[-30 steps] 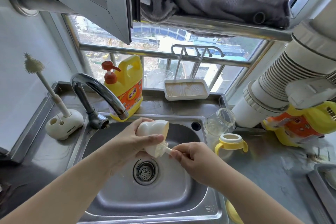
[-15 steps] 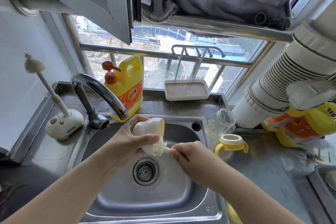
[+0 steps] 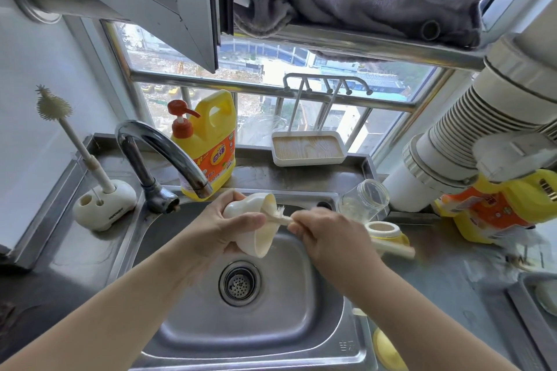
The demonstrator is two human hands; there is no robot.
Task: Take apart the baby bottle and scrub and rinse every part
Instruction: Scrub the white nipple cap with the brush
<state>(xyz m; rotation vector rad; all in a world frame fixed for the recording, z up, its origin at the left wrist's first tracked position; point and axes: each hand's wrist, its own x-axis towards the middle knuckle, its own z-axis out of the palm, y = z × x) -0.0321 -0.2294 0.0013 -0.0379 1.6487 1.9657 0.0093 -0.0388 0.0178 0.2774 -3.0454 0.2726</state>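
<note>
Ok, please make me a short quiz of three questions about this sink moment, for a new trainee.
1. True or false: water is running from the faucet.
2. Which item does the left hand hold? A) glass bottle body B) cream cap C) detergent jug
3. Fill in: the right hand holds a small ____ at the cap's rim.

Key:
1. False; no stream is visible.
2. B, the cream cap.
3. brush. The glass bottle body and yellow handled collar stand on the counter to the right.

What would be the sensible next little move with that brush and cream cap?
Probably push the small brush into the cream cap and twist. Its bristles sit at the cap's rim, the left hand turns the opening toward the right hand, and the tap isn't running.
</note>
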